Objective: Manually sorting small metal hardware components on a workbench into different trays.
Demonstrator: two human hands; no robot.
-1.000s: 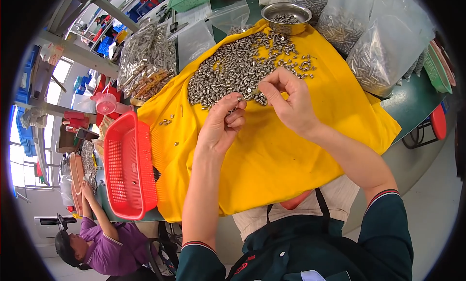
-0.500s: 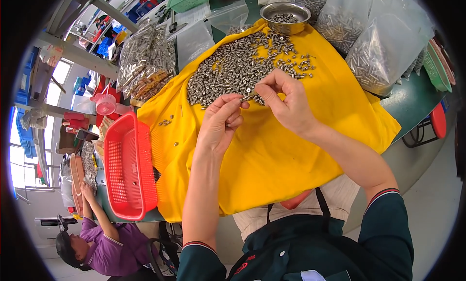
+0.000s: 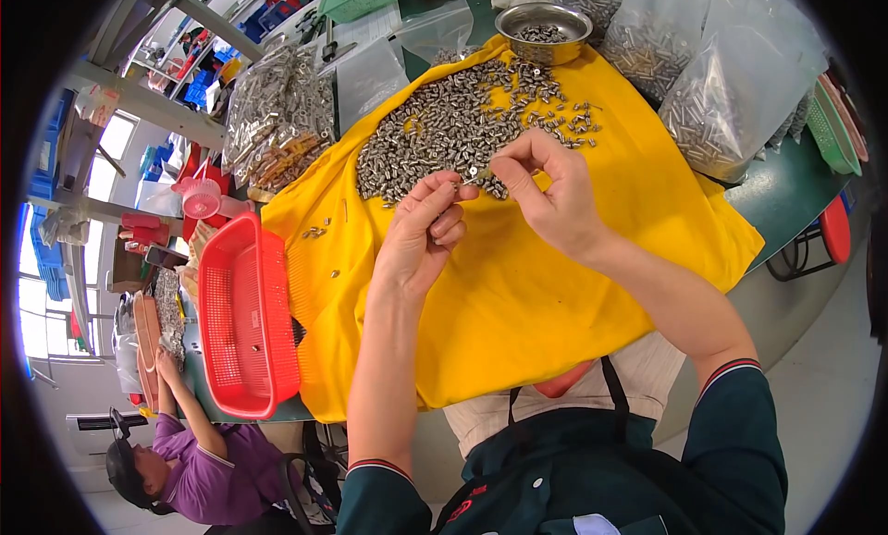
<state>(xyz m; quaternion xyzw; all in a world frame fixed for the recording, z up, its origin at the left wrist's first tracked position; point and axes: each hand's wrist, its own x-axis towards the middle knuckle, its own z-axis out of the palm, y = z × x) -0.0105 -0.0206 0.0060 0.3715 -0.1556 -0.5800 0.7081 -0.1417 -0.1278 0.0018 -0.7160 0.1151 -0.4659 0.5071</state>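
My left hand (image 3: 421,228) pinches a small silver metal piece between thumb and fingertips, mostly covered by the fingers. Close beside it, my right hand (image 3: 555,195) is closed on a thin pin-like tool (image 3: 483,174) with a yellowish part, its tip pointing at the piece in the left hand. Exactly how they touch is too small to tell. Just beyond both hands, a wide heap of small silver metal fittings (image 3: 430,119) is spread over a yellow cloth (image 3: 536,295). A few loose pieces (image 3: 314,232) lie left of the left hand.
A red plastic basket (image 3: 209,341) stands at the left. At the back are a steel bowl (image 3: 575,26) of fittings, clear bags of parts (image 3: 708,119) at the right, and bagged metal parts (image 3: 277,110) at the left. A co-worker in purple (image 3: 222,470) sits at far left.
My right hand has shifted slightly to the right, so the gap between the two hands is a little wider and more of the thin tool shows. The rest looks unchanged.
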